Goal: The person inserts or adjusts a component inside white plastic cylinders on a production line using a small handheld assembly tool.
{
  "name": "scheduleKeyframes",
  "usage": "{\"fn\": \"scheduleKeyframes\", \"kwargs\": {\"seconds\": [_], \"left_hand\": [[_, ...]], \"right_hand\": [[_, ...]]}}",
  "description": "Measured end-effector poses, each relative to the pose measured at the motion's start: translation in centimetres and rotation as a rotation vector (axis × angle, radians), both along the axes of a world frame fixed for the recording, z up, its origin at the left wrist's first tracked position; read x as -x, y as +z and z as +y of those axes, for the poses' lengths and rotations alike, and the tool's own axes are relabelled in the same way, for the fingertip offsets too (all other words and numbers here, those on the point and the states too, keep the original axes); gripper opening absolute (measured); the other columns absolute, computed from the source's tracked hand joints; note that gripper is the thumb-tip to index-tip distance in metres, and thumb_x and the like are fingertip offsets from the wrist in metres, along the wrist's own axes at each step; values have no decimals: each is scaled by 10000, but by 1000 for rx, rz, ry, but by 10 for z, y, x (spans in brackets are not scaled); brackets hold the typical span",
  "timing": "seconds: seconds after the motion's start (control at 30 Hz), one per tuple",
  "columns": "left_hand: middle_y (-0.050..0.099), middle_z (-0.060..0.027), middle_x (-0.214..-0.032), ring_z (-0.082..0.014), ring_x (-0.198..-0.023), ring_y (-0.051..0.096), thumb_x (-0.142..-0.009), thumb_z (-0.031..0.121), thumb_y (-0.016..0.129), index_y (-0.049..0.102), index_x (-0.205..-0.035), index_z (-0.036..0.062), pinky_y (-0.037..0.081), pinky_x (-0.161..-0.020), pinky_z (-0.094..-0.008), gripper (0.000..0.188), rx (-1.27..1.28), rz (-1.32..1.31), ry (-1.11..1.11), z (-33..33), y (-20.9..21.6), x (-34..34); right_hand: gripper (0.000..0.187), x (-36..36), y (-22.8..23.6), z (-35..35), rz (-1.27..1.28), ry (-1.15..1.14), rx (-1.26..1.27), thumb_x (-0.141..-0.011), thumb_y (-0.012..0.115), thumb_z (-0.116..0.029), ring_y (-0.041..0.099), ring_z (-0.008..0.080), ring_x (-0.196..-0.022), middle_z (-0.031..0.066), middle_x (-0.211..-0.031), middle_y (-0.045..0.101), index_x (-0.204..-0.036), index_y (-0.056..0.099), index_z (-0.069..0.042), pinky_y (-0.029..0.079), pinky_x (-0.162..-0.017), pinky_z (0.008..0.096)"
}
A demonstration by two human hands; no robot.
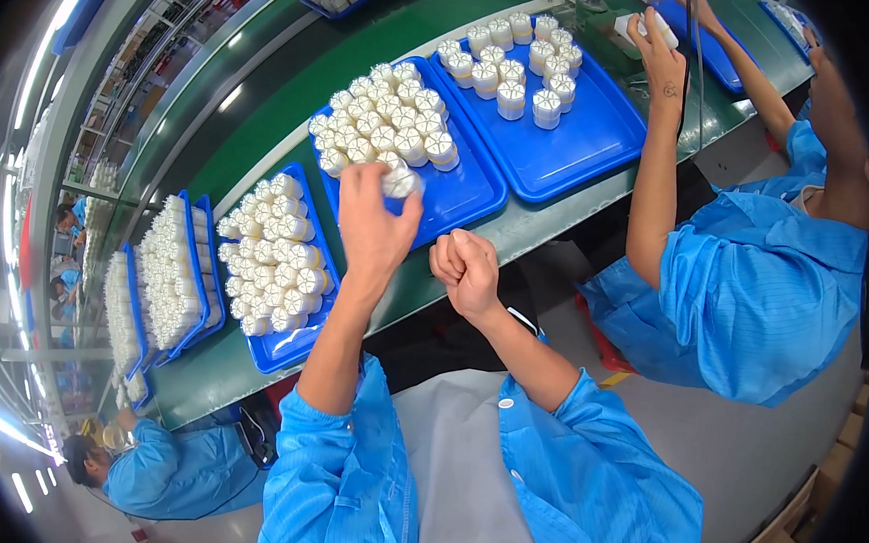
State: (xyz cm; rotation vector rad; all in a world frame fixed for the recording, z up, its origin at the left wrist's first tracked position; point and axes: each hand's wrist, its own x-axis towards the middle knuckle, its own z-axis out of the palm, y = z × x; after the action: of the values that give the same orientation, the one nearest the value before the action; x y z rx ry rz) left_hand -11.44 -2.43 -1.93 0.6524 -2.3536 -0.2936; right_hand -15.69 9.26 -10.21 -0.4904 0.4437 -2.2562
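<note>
My left hand (370, 224) is over the near edge of the middle blue tray (463, 189), its thumb and fingers closed round a white cylindrical part (401, 180), which is slightly blurred. Similar short white cylinders (372, 123), with spoke-like lines on top, stand packed in that tray's far and left area. Just off the tray's near edge, my right hand (466, 271) is curled into a fist in the air. Whatever lies inside those fingers, if anything, is hidden.
To the right, another blue tray (583, 161) holds several white cylinders; at left stand a full tray (318, 336) and stacked trays (202, 304). A green conveyor (265, 125) runs behind. A co-worker's hand (659, 55) holds a white item at right; another person (174, 469) sits at lower left.
</note>
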Motion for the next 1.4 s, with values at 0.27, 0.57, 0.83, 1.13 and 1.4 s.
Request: {"fn": "scheduleKeyframes", "kwargs": {"seconds": [0.27,0.57,0.83,1.13,1.4], "left_hand": [[599,-152,-1029,-298,-778,636,-789,139,696,581,-1116,21,518,-661,-373,366,-295,-175,42,7,7,-34],[622,-150,-991,-333,-850,627,-828,97,660,626,-1059,24,509,-724,-404,244,-172,-220,-15,-2,2,-32],[632,-147,-976,-345,-842,626,-813,90,670,627,-1048,10,506,-752,-397,252,-55,-314,-76,-11,5,-28],[619,-143,-1092,-207,-875,660,-990,227,547,510,-1174,5,559,-760,-317,291,-1368,564,-227,52,30,-83],[592,-147,-1167,-216,-997,644,-910,119,604,456,-1262,4,553,-858,-341,399,-1317,496,-388,64,60,-133]], "right_hand": [[451,2,2,-1,24,20,-13,-1011,394,-224,253,98,-472,7,-532,310,-588,298,-101,222,-458,270],[455,1,5,0,28,44,-35,-1012,392,-229,254,99,-474,10,-534,311,-587,296,-99,227,-459,273],[451,3,8,-1,34,38,-26,-1010,405,-232,250,90,-473,-2,-531,303,-595,283,-103,215,-458,267],[461,7,59,15,324,95,-128,-844,691,-71,421,17,-621,-46,-694,469,-1261,516,16,328,-547,190],[404,-10,102,18,609,208,-250,-798,752,-74,381,-11,-588,-70,-693,466,-1161,593,4,286,-525,171]]}}
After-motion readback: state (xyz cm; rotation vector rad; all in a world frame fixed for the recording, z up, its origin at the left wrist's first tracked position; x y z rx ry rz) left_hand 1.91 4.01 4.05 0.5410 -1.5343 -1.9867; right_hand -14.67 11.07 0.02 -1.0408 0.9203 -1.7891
